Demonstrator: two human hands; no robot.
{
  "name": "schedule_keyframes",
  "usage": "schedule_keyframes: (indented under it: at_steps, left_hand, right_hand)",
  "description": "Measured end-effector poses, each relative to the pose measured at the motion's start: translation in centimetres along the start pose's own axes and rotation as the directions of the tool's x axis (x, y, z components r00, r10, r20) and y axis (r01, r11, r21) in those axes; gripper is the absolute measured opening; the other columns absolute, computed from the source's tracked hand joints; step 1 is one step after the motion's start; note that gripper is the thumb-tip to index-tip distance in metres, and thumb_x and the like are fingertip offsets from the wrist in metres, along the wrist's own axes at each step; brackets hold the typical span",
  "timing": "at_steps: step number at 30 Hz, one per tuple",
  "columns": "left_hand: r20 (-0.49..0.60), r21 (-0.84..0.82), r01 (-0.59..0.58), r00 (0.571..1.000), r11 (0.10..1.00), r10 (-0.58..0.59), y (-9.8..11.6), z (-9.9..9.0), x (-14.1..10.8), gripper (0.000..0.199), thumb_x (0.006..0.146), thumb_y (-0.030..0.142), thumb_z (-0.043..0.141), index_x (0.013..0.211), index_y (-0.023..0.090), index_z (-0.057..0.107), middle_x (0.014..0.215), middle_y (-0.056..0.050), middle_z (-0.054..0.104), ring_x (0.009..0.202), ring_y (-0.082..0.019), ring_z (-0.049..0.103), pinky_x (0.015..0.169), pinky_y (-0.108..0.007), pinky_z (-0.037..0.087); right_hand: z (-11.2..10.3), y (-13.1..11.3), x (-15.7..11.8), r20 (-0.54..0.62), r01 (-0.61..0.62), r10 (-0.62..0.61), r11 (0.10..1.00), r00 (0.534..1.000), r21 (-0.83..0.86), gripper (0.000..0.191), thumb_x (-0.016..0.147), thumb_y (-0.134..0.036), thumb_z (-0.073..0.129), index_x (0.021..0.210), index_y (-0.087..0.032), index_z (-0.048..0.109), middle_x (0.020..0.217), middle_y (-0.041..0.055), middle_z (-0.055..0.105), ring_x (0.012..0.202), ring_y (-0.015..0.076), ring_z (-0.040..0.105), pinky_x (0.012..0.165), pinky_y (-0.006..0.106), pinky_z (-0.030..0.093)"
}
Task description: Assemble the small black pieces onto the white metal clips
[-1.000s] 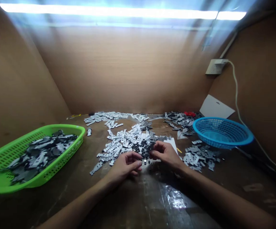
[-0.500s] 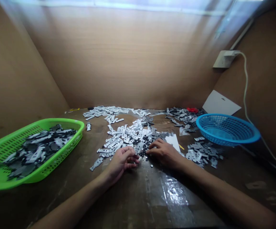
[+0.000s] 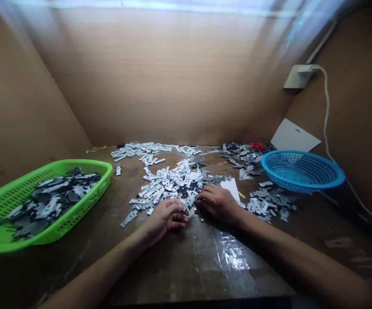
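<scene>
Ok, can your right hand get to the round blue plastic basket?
Probably yes. Your right hand is on the brown tabletop, and the round blue plastic basket sits ahead and to its right. Only a low pile of flat grey pieces lies between them, so the way looks free.

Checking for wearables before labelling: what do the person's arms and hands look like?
The left hand and right hand are bare: no gloves, tape or cables. The left forearm and right forearm are bare too, with no sleeve, watch or band showing before they leave the frame.
</scene>
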State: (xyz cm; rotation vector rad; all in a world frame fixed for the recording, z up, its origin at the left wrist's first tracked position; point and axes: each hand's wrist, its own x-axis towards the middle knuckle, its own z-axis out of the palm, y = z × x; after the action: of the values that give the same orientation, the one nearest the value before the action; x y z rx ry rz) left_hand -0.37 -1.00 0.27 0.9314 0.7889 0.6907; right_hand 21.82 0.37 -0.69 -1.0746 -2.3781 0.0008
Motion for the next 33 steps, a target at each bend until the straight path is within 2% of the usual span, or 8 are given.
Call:
schedule_keyframes:
  at_steps: [4, 6, 9, 14, 21, 27, 33]
  left_hand:
    - [0.036, 0.05, 0.041, 0.998, 0.998, -0.043, -0.2, -0.1, 0.0, 0.014, 0.077, 0.025, 0.058, 0.076, 0.014, 0.049, 0.083, -0.008, 0.062, 0.068, -0.012, 0.061, 0.059, -0.022, 0.046]
    - [0.05, 0.085, 0.052, 0.997, 0.995, -0.056, -0.2, -0.1, 0.0, 0.015, 0.076, 0.027, 0.058, 0.075, 0.014, 0.05, 0.081, -0.008, 0.062, 0.068, -0.013, 0.061, 0.059, -0.022, 0.046]
    - [0.051, 0.135, 0.059, 0.996, 0.989, -0.067, -0.1, -0.1, 0.0, 0.017, 0.076, 0.029, 0.058, 0.075, 0.014, 0.051, 0.079, -0.008, 0.062, 0.069, -0.013, 0.061, 0.061, -0.022, 0.046]
    - [0.035, 0.164, 0.065, 0.997, 0.984, -0.072, 0.0, -0.1, 0.1, 0.016, 0.074, 0.027, 0.06, 0.073, 0.013, 0.053, 0.075, -0.006, 0.061, 0.067, -0.012, 0.061, 0.06, -0.021, 0.046]
    - [-0.005, 0.088, 0.059, 0.998, 0.994, -0.059, -0.4, -0.3, 0.4, 0.018, 0.073, 0.028, 0.062, 0.072, 0.012, 0.054, 0.072, -0.005, 0.061, 0.062, -0.011, 0.06, 0.055, -0.018, 0.045]
    - [-0.063, 0.109, 0.055, 0.997, 0.993, -0.048, -0.4, -0.3, 0.4, 0.02, 0.074, 0.03, 0.061, 0.074, 0.011, 0.055, 0.074, -0.007, 0.062, 0.063, -0.011, 0.06, 0.057, -0.019, 0.047]
    - [-0.06, 0.155, 0.053, 0.997, 0.987, -0.044, -0.3, -0.2, 0.3, 0.016, 0.073, 0.027, 0.061, 0.072, 0.012, 0.054, 0.068, -0.004, 0.059, 0.063, -0.011, 0.06, 0.056, -0.018, 0.046]
  right_hand:
    - [-1.2, -0.2, 0.0, -0.105, -0.129, 0.167, 0.946, 0.98, 0.297, 0.009, 0.084, -0.021, 0.053, 0.089, -0.019, 0.061, 0.085, 0.0046, 0.061, 0.081, 0.0167, 0.055, 0.073, 0.03, 0.043]
    - [-1.7, -0.4, 0.0, -0.11, -0.137, 0.199, 0.9, 0.974, 0.414, 0.007, 0.082, -0.02, 0.055, 0.087, -0.019, 0.061, 0.085, 0.0041, 0.061, 0.081, 0.0161, 0.056, 0.072, 0.029, 0.044]
    - [-2.0, -0.8, 0.0, -0.101, -0.114, 0.187, 0.862, 0.977, 0.493, 0.007, 0.08, -0.018, 0.058, 0.086, -0.018, 0.062, 0.087, 0.0044, 0.06, 0.083, 0.0161, 0.057, 0.074, 0.03, 0.045]
    - [-1.8, -1.0, -0.1, -0.048, -0.041, 0.074, 0.87, 0.996, 0.492, 0.008, 0.079, -0.015, 0.059, 0.085, -0.019, 0.063, 0.089, 0.0052, 0.058, 0.085, 0.0164, 0.056, 0.075, 0.03, 0.046]
    - [-1.7, -0.9, -0.3, -0.037, 0.029, -0.016, 0.925, 0.999, 0.378, 0.011, 0.079, -0.014, 0.057, 0.087, -0.02, 0.063, 0.094, 0.0064, 0.057, 0.088, 0.0178, 0.054, 0.076, 0.032, 0.045]
    - [-1.7, -0.9, -0.3, -0.034, 0.045, -0.036, 0.938, 0.999, 0.343, 0.011, 0.079, -0.013, 0.056, 0.086, -0.02, 0.062, 0.094, 0.0064, 0.057, 0.087, 0.0176, 0.054, 0.075, 0.032, 0.045]
    - [-1.7, -1.1, -0.2, -0.048, 0.045, -0.03, 0.937, 0.998, 0.345, 0.012, 0.079, -0.013, 0.057, 0.087, -0.021, 0.062, 0.093, 0.0066, 0.057, 0.087, 0.0181, 0.054, 0.074, 0.032, 0.046]
